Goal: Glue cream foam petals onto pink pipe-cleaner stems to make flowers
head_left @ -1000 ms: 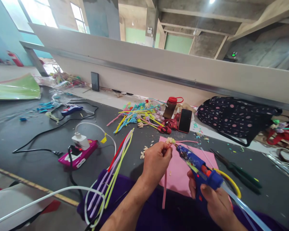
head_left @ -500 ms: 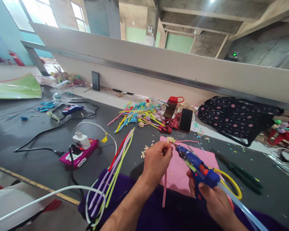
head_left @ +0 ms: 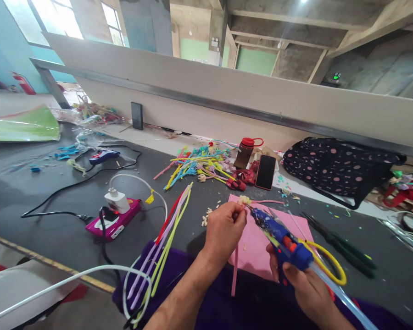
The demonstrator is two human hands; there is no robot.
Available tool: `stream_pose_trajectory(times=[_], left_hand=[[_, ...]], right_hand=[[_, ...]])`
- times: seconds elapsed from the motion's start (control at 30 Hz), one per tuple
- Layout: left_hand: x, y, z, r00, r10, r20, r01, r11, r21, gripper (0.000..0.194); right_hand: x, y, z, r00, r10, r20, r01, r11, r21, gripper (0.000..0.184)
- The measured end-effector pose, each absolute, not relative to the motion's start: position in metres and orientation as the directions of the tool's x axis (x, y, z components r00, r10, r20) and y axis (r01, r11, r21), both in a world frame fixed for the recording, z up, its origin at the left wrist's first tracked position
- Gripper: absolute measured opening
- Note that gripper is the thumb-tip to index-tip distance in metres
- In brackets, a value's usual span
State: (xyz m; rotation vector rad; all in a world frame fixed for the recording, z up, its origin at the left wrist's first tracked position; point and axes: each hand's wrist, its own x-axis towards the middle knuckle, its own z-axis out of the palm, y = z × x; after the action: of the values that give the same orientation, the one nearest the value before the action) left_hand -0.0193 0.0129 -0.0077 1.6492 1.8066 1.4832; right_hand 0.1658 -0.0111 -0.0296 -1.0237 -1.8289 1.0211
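My left hand (head_left: 223, 230) is closed in a pinch on a pink pipe-cleaner stem (head_left: 234, 270) with a small cream flower head (head_left: 243, 200) at its top. My right hand (head_left: 304, 286) grips a blue hot glue gun (head_left: 282, 238); its nozzle touches the stem just under the flower head. A clear glue stick (head_left: 344, 300) sticks out of the gun's back. Both hands work above a pink foam sheet (head_left: 258, 247) on the dark table.
Loose coloured pipe cleaners (head_left: 168, 224) lie left of my hand. A pink power strip (head_left: 115, 220) with a white charger, a pile of finished flowers (head_left: 201, 165), a red-capped bottle (head_left: 244, 153), a phone (head_left: 265, 172), green pliers (head_left: 340, 245), yellow-handled scissors (head_left: 326, 266) and a dotted bag (head_left: 333, 167) surround the sheet.
Almost nothing has moved. The glue gun has shifted slightly, its nozzle staying at the stem under the flower head.
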Motion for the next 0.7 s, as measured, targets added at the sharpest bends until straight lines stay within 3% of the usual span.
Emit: stream_pose_trajectory(times=[0.2,0.57,0.7], left_hand=[[-0.0188,0.0135,-0.0090,-0.311,0.854,0.416,0.588,-0.172,0.791,0.016],[-0.0192,0.0135,-0.0085,-0.313,0.862,0.399,0.578,-0.160,0.800,0.015],[-0.0195,0.0138,-0.0094,-0.305,0.865,0.399,0.588,-0.159,0.793,0.015]], right_hand=[[0.1634,-0.0145,-0.0270,-0.347,0.902,0.255,0.218,0.342,-0.914,0.038],[0.1680,-0.0104,-0.0296,-0.378,0.882,0.282,0.308,0.407,-0.860,0.034],[0.1668,-0.0113,-0.0295,-0.359,0.901,0.244,0.294,0.358,-0.887,0.033]])
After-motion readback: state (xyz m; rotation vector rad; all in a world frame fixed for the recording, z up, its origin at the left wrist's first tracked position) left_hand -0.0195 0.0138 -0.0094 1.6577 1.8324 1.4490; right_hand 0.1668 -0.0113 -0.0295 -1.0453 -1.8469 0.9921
